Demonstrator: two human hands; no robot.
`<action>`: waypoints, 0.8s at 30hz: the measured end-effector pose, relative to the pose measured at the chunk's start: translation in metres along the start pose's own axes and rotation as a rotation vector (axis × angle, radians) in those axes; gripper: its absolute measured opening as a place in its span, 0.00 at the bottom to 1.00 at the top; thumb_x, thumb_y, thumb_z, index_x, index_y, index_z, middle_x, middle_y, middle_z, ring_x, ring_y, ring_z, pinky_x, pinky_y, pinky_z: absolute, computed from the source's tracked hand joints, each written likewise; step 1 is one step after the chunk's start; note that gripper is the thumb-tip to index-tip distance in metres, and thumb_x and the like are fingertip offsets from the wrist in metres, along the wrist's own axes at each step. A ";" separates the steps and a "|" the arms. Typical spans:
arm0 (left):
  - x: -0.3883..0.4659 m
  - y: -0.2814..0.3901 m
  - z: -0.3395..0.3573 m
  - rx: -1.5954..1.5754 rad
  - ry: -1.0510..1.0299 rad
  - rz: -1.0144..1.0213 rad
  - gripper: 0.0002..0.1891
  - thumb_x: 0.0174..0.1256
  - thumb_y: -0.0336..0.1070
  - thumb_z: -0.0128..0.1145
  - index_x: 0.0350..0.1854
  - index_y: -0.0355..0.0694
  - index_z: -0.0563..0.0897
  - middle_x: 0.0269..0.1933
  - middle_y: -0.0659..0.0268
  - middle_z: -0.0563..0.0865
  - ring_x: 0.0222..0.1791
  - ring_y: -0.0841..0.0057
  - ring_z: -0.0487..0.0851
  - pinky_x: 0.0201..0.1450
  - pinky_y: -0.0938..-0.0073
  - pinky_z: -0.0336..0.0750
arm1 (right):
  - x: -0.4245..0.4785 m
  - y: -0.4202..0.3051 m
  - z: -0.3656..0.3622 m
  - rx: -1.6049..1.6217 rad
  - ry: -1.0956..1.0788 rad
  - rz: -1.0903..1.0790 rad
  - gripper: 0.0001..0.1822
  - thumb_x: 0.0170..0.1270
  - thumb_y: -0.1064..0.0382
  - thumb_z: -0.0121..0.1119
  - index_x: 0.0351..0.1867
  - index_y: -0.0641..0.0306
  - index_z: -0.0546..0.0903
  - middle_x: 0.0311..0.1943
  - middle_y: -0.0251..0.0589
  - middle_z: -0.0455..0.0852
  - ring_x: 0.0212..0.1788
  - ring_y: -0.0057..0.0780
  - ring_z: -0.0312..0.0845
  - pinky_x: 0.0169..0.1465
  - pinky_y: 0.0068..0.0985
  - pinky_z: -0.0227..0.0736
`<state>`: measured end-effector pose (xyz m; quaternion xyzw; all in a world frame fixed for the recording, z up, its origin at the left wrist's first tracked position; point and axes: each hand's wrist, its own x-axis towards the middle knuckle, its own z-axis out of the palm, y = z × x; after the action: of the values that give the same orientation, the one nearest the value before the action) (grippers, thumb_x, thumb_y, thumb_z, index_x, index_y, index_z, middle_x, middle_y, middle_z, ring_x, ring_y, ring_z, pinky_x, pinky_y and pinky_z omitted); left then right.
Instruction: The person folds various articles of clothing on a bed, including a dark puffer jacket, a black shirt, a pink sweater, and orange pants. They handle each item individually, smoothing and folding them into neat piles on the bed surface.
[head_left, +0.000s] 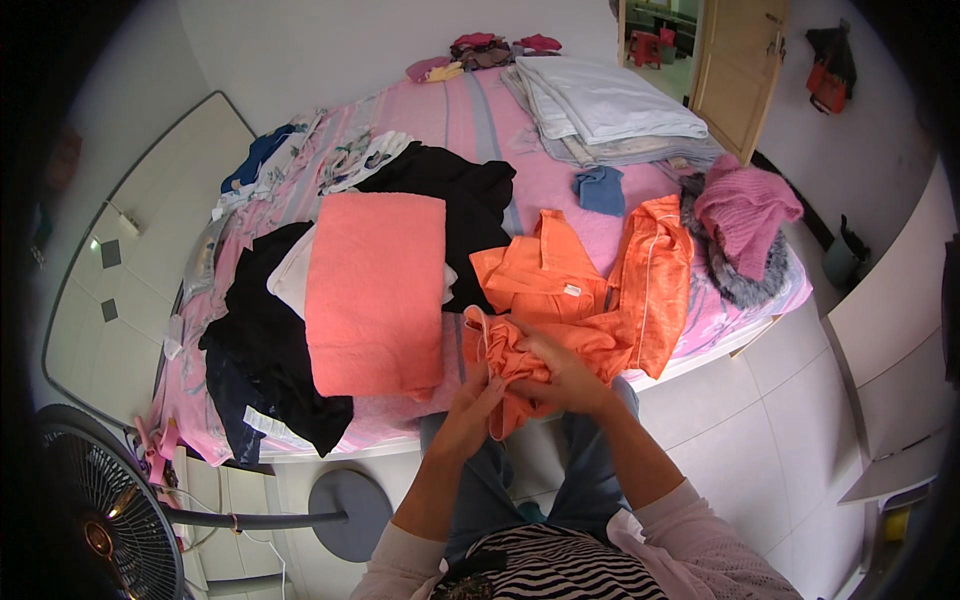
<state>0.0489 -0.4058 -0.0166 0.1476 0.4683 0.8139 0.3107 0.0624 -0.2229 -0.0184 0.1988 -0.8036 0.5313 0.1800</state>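
An orange shirt with pale piping (571, 262) lies spread over the near edge of the bed, a small white label inside its collar. Both hands grip one gathered part of it above the bed's edge. My left hand (474, 405) holds its pale-piped end, and my right hand (559, 375) closes on the bunched fabric beside it. The fingertips are partly hidden in the folds. To the left lies a folded coral towel (379, 292) on top of black garments (277, 330). A small blue folded cloth (600, 190) rests beyond the orange shirt.
A pink knitted item (746, 206) lies on grey fur at the bed's right corner. Folded white bedding (611, 101) is stacked at the far right. Small folded clothes (480, 56) sit by the wall. A standing fan (112, 517) is at the lower left, its round base (350, 516) on the floor.
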 end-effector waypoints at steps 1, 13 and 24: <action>-0.005 0.002 0.002 0.061 -0.014 -0.005 0.26 0.71 0.35 0.47 0.68 0.34 0.60 0.60 0.64 0.72 0.59 0.78 0.70 0.62 0.77 0.63 | -0.001 -0.012 0.002 0.043 0.003 0.021 0.17 0.51 0.66 0.65 0.43 0.66 0.75 0.58 0.52 0.72 0.56 0.46 0.71 0.60 0.32 0.65; 0.004 0.050 -0.019 0.388 0.133 0.118 0.13 0.69 0.35 0.50 0.43 0.29 0.81 0.38 0.60 0.85 0.42 0.73 0.83 0.47 0.74 0.77 | -0.066 -0.023 -0.039 0.424 0.227 0.334 0.16 0.44 0.78 0.64 0.35 0.61 0.73 0.33 0.26 0.73 0.37 0.13 0.68 0.42 0.15 0.66; 0.097 -0.036 -0.015 0.229 0.038 -0.327 0.24 0.62 0.37 0.60 0.55 0.27 0.72 0.50 0.60 0.81 0.47 0.71 0.80 0.50 0.74 0.74 | -0.124 -0.055 -0.066 0.542 0.120 0.076 0.13 0.51 0.71 0.70 0.29 0.63 0.73 0.31 0.38 0.81 0.32 0.27 0.76 0.36 0.26 0.71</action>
<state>-0.0197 -0.3405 -0.0602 0.0887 0.5814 0.6964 0.4112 0.2021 -0.1660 -0.0133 0.1777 -0.6269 0.7441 0.1477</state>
